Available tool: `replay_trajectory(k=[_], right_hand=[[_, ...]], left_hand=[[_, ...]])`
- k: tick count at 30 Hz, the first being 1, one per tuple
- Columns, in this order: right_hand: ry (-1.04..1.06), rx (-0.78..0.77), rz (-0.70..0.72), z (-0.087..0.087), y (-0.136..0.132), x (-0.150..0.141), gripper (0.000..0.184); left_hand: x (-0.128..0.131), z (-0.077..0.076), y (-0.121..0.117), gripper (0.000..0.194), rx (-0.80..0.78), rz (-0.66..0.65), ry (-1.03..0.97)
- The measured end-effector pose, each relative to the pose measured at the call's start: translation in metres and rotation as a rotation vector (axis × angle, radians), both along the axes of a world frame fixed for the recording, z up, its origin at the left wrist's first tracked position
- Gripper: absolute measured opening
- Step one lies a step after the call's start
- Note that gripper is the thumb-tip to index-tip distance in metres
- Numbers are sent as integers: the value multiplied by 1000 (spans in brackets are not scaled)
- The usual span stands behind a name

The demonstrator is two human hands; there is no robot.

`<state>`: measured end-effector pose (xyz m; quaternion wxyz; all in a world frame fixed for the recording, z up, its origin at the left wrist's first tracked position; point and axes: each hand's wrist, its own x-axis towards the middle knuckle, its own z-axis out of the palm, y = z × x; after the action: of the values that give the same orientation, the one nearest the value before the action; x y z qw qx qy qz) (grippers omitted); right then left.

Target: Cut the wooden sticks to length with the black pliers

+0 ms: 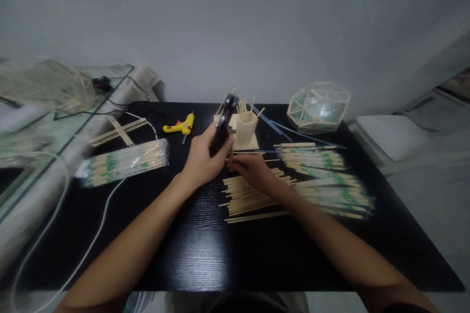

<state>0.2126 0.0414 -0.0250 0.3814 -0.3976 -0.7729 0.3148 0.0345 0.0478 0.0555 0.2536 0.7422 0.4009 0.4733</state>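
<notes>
Head-worn camera is looking forward and down from close above black table's (301, 259) near edge, facing grey wall (220, 19).

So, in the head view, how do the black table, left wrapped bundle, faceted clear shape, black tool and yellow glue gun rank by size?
1. Black table
2. Left wrapped bundle and faceted clear shape: too alike to rank; bundle nearer
3. Black tool
4. Yellow glue gun

Glossy wood-grained table (194, 249), matt wooden sticks (249, 196), smooth plastic glue gun (179, 127), shiny plastic wrapper (162, 151)
</notes>
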Motion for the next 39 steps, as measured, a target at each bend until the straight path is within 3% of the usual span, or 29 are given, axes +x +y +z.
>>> replay_trajectory(k=[5, 14, 25, 39], right_hand=[[-34, 20, -3, -2, -1, 1, 16], [-65, 35, -1, -1, 0, 1, 18], [-66, 14, -14, 0, -1, -2, 12], [-27, 50, -1, -6, 2, -1, 13]], left_hand=[[-1, -6, 1, 17, -60, -40, -35], [0, -1, 3, 7, 111, 4, 97], [1, -14, 5, 20, -137, 29, -67], [3, -13, 4, 21, -195, -12, -151]])
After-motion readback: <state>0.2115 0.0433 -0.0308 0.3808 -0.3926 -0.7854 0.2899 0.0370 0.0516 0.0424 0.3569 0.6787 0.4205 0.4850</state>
